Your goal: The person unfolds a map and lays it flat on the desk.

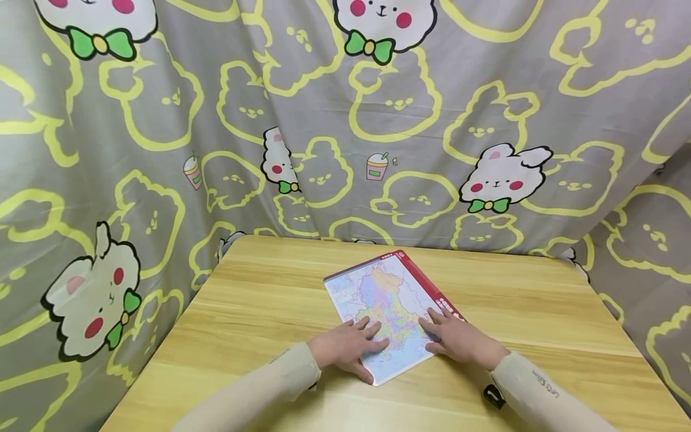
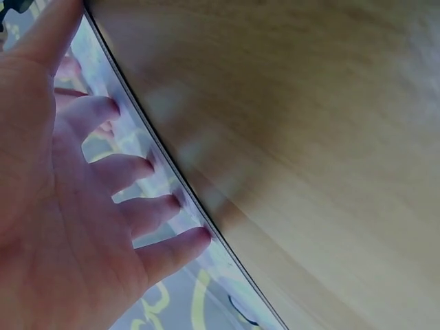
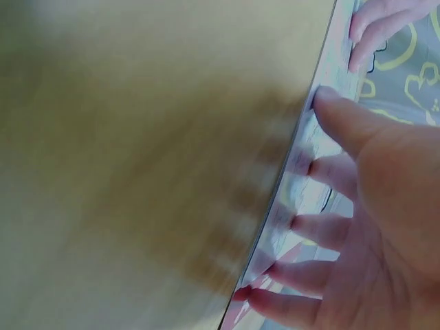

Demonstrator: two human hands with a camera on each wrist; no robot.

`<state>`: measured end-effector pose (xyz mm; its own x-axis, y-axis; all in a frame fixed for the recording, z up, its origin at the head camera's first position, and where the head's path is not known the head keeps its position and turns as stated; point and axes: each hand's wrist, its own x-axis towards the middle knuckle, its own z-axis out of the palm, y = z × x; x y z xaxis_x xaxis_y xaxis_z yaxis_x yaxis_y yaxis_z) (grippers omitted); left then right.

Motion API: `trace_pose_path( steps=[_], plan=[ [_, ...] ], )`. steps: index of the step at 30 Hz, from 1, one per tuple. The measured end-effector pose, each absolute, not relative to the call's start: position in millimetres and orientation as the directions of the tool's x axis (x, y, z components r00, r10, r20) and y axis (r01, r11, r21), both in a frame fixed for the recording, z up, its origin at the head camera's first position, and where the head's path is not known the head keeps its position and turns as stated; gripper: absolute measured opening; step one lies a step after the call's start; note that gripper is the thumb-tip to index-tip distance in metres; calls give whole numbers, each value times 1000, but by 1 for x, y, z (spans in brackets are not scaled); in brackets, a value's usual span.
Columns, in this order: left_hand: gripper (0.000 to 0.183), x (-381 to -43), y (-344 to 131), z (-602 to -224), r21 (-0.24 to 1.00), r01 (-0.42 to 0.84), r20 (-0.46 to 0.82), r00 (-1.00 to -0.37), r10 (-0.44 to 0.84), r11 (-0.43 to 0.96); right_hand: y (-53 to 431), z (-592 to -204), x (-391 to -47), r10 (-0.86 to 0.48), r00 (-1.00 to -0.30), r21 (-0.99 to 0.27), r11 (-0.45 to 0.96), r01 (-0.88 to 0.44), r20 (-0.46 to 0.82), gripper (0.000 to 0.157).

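A flat map sheet (image 1: 386, 294), printed with pastel regions and a red band along its right edge, lies turned at an angle on the table. My left hand (image 1: 351, 347) rests on its lower left part, fingers spread. On the lower right side, my right hand (image 1: 459, 336) touches the map with its fingers apart, near the red band. Seen almost edge-on in the left wrist view, the map (image 2: 137, 113) looks thin, with the left hand's (image 2: 75, 199) fingertips on its surface. The right wrist view shows the right hand's (image 3: 371, 213) fingertips on the map (image 3: 292, 172) likewise.
The wooden table (image 1: 259, 300) extends around the map on all sides. A grey curtain (image 1: 324, 114) with yellow outlines and white rabbit figures hangs behind and beside it. A small black object (image 1: 493, 396) shows by the right wrist.
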<state>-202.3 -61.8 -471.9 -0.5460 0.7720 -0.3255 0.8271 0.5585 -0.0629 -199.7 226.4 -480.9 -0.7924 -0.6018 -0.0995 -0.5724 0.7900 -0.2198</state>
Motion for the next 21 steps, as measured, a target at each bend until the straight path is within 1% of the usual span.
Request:
trace_pose_path(
  steps=[6, 15, 21],
  plan=[
    [77, -201, -60, -469, -52, 833, -325, -536, 779, 552, 231, -481, -208, -624, -774, -237, 772, -589, -110, 56],
    [74, -199, -58, -468, -62, 831, -335, -539, 773, 553, 226, -482, -206, -577, -813, -209, 806, -553, -74, 52],
    [71, -201, -56, -473, -50, 838, -338, -526, 781, 543, 229, -485, -210, -599, -799, -218, 788, -576, -53, 51]
  ],
)
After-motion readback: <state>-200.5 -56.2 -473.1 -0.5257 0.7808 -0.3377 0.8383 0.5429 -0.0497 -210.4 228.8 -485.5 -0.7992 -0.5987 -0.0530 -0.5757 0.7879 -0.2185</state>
